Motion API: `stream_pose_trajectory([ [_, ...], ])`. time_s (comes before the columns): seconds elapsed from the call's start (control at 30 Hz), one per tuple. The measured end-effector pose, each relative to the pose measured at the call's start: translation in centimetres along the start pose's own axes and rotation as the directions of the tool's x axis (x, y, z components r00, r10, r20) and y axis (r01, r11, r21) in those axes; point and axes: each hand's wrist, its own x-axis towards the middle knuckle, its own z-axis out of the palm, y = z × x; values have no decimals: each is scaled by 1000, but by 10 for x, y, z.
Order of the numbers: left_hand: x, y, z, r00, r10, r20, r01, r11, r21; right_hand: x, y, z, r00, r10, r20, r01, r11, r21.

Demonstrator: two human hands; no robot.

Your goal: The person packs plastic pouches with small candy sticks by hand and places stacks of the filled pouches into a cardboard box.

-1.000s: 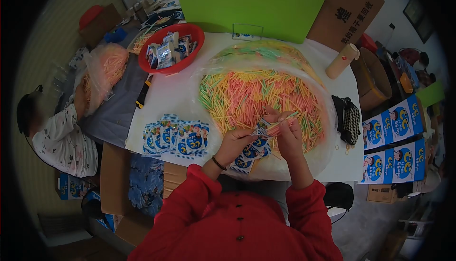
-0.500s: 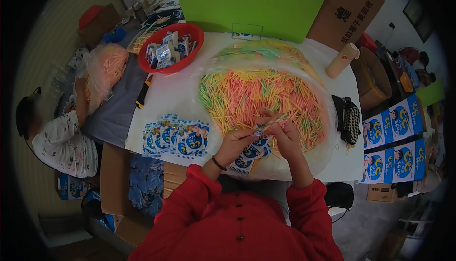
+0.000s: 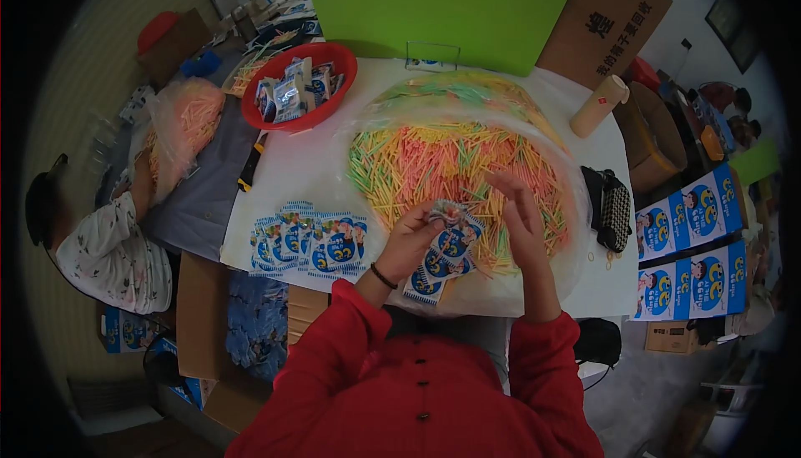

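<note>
My left hand (image 3: 409, 244), with a dark bracelet at the wrist, is closed on a small printed packet (image 3: 449, 213) whose end faces up. Just below it, more blue-and-white packets (image 3: 442, 266) lie overlapping at the near edge of the sticks. My right hand (image 3: 522, 223) is raised over the pile with its fingers apart and nothing visible in it. Under and beyond both hands, a large clear plastic bag (image 3: 576, 208) lies open, full of pink, yellow and green sticks (image 3: 446, 158). Flat packets (image 3: 309, 239) lie in a group on the white table at the left.
A red basin (image 3: 349, 95) holds filled packets. A yellow-and-black cutter (image 3: 250, 166) lies near it. At the right are a paper roll (image 3: 599, 108), a black checked pouch (image 3: 616, 214) and printed boxes (image 3: 691, 245). Another person (image 3: 108, 249) sits at the left beside a bag of sticks.
My right hand has come away from my left hand and opened. The sticks it held no longer show in its fingers. My left hand has moved slightly left with the packet.
</note>
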Motion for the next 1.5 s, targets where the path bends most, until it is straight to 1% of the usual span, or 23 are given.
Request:
stream_pose_trajectory([
  [0.1, -11, 8, -13, 997, 21, -69, -7, 981, 192, -11, 15, -29, 953, 80, -291, -98, 994, -49],
  [0.17, -25, 29, -10, 993, 50, -110, -25, 977, 212, -22, 21, -49, 928, 112, -355, -158, 982, -105],
  [0.23, -40, 45, -19, 956, 213, -200, -109, 895, 433, -31, 23, -64, 901, 134, -413, -214, 965, -153],
  [0.27, -48, 58, -21, 958, 209, -196, -107, 895, 432, -36, 24, -70, 893, 141, -427, -296, 899, -323],
  [0.3, -58, 75, -20, 933, 157, -324, 100, 752, 652, -38, 25, -73, 885, 145, -442, -369, 798, -477],
  [0.33, -65, 87, -24, 879, 146, -454, 317, 533, 784, -36, 21, -70, 883, 145, -446, -372, 798, -475],
  [0.37, -69, 89, -43, 879, 143, -455, 319, 532, 784, -32, 18, -66, 899, 130, -419, -374, 725, -578],
  [0.4, -71, 86, -69, 884, 405, -231, 237, 38, 971, -26, 16, -61, 914, 117, -387, -367, 642, -673],
  [0.43, -70, 87, -74, 857, 506, 99, 187, -484, 855, -18, 18, -57, 915, 116, -386, -365, 644, -672],
  [0.57, -61, 87, -42, 763, 629, 152, 278, -530, 801, 30, 27, -39, 898, 261, -355, -428, 322, -845],
  [0.6, -58, 83, -34, 792, 580, 193, 180, -523, 833, 40, 29, -36, 883, 311, -351, -421, 193, -886],
  [0.63, -54, 77, -26, 814, 531, 236, 83, -508, 858, 51, 35, -35, 884, 310, -350, -420, 196, -886],
  [0.7, -42, 59, -10, 878, 400, 264, -82, -417, 905, 71, 47, -33, 834, 453, -316, -375, 44, -926],
  [0.83, -11, 11, 4, 928, 296, 227, -120, -338, 933, 84, 73, -44, 840, 473, -264, -285, -29, -958],
  [0.93, 5, -13, -2, 931, 276, 238, -125, -372, 920, 85, 73, -66, 821, 506, -263, -338, 60, -939],
  [1.0, 13, -21, -9, 926, 288, 242, -117, -392, 912, 76, 59, -82, 749, 606, -268, -533, 310, -787],
  [1.03, 14, -21, -12, 943, 268, 199, -107, -322, 941, 67, 64, -94, 749, 603, -273, -532, 304, -790],
  [1.1, 16, -21, -21, 961, 235, 146, -96, -211, 973, 39, 79, -109, 807, 529, -263, -585, 652, -483],
  [1.13, 16, -19, -20, 963, 227, 144, -97, -205, 974, 26, 64, -101, 801, 535, -269, -593, 646, -481],
  [1.2, 19, -13, -19, 977, 206, 47, -25, -106, 994, 3, 38, -77, 943, 236, -233, -298, 912, -282],
  [1.33, 23, -20, -25, 951, 287, 111, -120, 12, 993, -52, 74, -48, 900, 109, -423, -141, 989, -45],
  [1.4, 23, -22, -28, 942, 272, 195, -165, -128, 978, -69, 84, -39, 873, 211, -440, -266, 962, -67],
  [1.5, 20, -24, -27, 909, 328, 257, -211, -172, 962, -75, 78, -37, 902, 210, -377, -290, 942, -167],
])
